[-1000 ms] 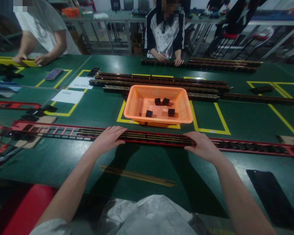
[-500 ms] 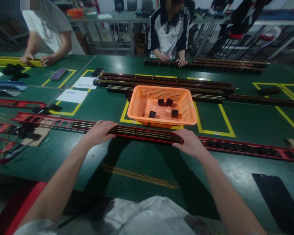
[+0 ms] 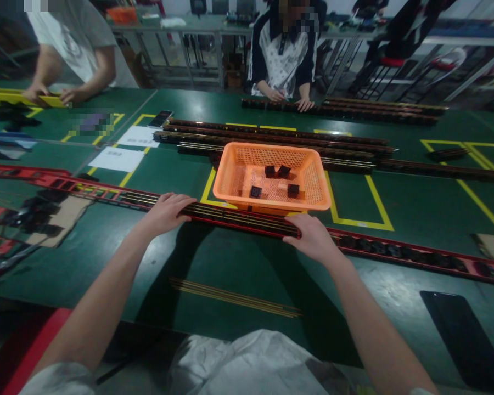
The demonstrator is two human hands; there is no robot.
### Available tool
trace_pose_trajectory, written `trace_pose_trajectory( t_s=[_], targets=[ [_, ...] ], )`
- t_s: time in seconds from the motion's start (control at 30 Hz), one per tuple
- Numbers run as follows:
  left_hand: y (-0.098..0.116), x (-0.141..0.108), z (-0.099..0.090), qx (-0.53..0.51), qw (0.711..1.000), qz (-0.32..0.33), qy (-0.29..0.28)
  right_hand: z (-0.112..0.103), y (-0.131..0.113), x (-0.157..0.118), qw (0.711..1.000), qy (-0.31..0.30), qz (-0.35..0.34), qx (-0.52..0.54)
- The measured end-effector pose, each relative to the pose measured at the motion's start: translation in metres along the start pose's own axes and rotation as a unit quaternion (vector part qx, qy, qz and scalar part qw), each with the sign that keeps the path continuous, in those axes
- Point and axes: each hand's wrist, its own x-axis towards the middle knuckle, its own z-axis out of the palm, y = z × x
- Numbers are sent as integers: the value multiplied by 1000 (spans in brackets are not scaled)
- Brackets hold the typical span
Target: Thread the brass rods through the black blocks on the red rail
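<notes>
A long red channel-shaped rail [image 3: 247, 228] lies crosswise before me, with thin brass-coloured rods [image 3: 234, 216] along its middle. My left hand [image 3: 168, 214] is closed over the rail left of the orange basket, fingers on the far side and thumb on the near side. My right hand [image 3: 313, 236] grips the same rail farther right in a like way. Right of that hand, several black round parts [image 3: 399, 251] sit in the channel. On the table nearer to me lie several loose brass-coloured rods [image 3: 234, 298].
Just beyond the rail stands an orange basket [image 3: 321, 181] holding several black blocks [image 3: 284, 171]. Dark rail assemblies [image 3: 271, 131] lie behind it. A dark phone-like slab [image 3: 461, 329] rests at the right front. Two co-workers handle parts across the green table [image 3: 239, 263].
The red rail has turned slightly: its left end lies farther from me, its right end a little nearer. Both hands have moved slightly left and away with it.
</notes>
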Motion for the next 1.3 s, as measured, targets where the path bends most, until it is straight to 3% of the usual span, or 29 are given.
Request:
trace_pose_trajectory(
  t_s=[0.37,0.53,0.87,1.0,1.13,1.3],
  targets=[
    [13,-37,-6,-12,999,-34,-4,0,-9,-2,999,-5,-35,26],
    [9,-50,-2,-20,999,-41,-10,1,-13,-2,998,-19,-39,34],
    [-5,-24,2,-6,999,-35,-5,5,-8,12,999,-7,-20,25],
    [-2,-25,-2,-2,999,-45,-21,6,-7,12,999,-1,-25,24],
    [28,-23,-11,23,999,-49,-4,6,-7,9,999,-3,-28,33],
    [117,19,-12,5,999,44,5,8,-8,8,999,0,-22,34]
  ],
)
